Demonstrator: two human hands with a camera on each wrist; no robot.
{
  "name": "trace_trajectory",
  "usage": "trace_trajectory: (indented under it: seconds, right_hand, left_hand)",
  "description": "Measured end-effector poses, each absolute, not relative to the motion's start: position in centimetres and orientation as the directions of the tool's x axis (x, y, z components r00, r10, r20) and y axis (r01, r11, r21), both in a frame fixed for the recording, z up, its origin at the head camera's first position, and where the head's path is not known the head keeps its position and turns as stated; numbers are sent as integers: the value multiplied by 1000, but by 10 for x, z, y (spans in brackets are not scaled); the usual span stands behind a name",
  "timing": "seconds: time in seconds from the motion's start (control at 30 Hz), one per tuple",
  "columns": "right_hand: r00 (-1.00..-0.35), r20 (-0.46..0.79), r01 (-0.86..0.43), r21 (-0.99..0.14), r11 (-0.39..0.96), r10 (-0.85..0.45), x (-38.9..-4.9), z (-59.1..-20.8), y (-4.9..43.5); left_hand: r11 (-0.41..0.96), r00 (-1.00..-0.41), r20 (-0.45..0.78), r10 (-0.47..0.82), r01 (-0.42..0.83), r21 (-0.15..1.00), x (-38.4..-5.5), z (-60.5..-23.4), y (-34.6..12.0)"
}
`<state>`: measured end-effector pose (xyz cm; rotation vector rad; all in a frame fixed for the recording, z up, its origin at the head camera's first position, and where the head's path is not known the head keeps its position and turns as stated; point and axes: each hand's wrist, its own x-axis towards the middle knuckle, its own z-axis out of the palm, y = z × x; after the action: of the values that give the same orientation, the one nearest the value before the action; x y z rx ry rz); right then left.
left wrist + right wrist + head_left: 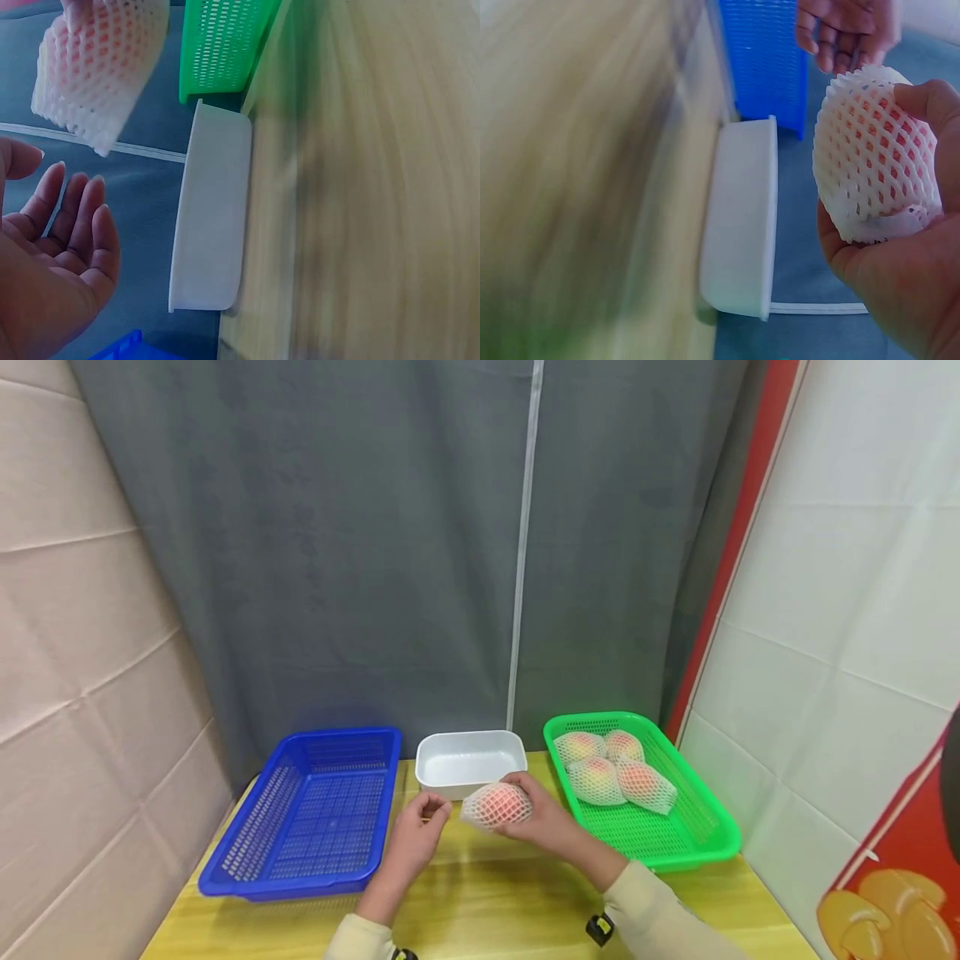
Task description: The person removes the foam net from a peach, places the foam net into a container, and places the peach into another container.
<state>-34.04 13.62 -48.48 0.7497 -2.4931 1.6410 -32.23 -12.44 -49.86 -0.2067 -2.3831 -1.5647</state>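
Head view: person's two hands work over a wood-grain table (487, 902), dark grey curtain (337, 543) behind.
Right hand (543, 818): clamped on one netted fruit (497, 807), thumb on one side, fingers round the other.
Netted fruit: reddish, in white foam net; held up off the table, just in front of the white tray (438, 789), between the two hands.
Left hand (415, 835): holds nothing; fingers loosely bent, thumb apart from them in left wrist view; near the fruit, not touching it.
White tray: on table at the back, between the baskets.
Green basket (652, 839): on the person's right; four more netted fruits (596, 781) grouped toward its far left part.
Blue basket (322, 827): on the person's left, near left hand.
Sleeves (660, 906): cream, both arms.
Right wall: white panel (847, 593), red strip (750, 510) beside curtain.
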Motion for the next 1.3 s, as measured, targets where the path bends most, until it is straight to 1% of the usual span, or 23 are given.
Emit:
trace_trajectory:
  seconds: [0.23,0.53,0.77,0.93,1.07,1.17,1.3]
  right_hand:
    - [-879,295,-418,-855,308,-373,-330,-475,144]
    - [-874,306,-428,-853,299,-377,-323,-477,145]
    - [-871,310,-435,-847,306,-382,-324,-470,148]
    - [-860,296,-436,-850,297,-415,-322,-468,147]
    - [-840,302,-448,-855,260,-451,-322,-467,145]
    - [-830,304,-451,-859,241,-468,-321,-465,143]
    - [-825,310,-459,-856,239,-473,-322,-461,141]
  left_hand:
    - [351,-941,338,13,321,880,-318,-499,-125]
    - [367,-936,346,66,346,864,-311,-499,-123]
    - [343,-928,359,98,370,863,-317,-494,-122]
    - [312,-902,391,182,430,847,-319,-495,-122]
    - [245,-874,422,241,476,845,-320,-494,-121]
    - [194,-857,433,280,492,849,-320,-491,-122]
    - [160,-837,447,317,512,844,-321,-487,-123]
